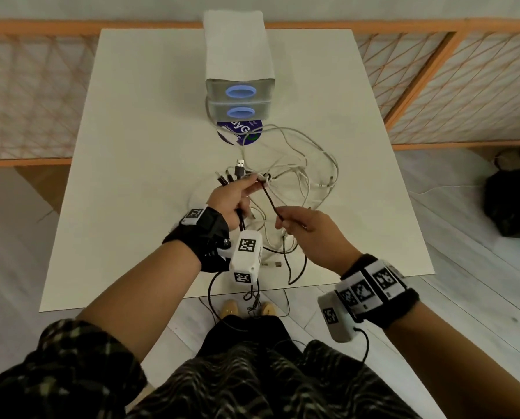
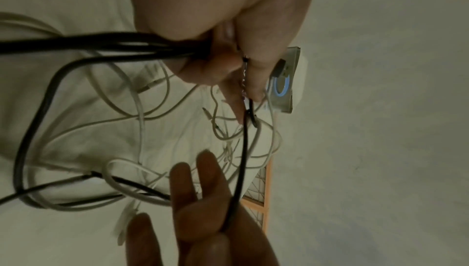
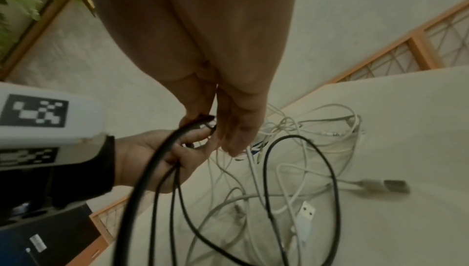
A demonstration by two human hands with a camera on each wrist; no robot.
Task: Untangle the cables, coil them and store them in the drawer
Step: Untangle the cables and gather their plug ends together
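Black cable (image 1: 270, 200) pinched taut btwn L hand (image 1: 233, 196) and R hand (image 1: 308, 229); white cables (image 1: 301, 173) beyond fingertips prob. dragged, knot tightened.

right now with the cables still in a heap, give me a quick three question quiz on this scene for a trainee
1. True or false: both drawers of the drawer unit are shut.
2. Which colour of cable do both hands hold? A white, B black, C blue.
3. Fill in: the white cables lie tangled on the ____.

Key: 1 true. 2 B: the left hand grips a bundle of black cables, and the right hand pinches one strand stretched between them. 3 table.
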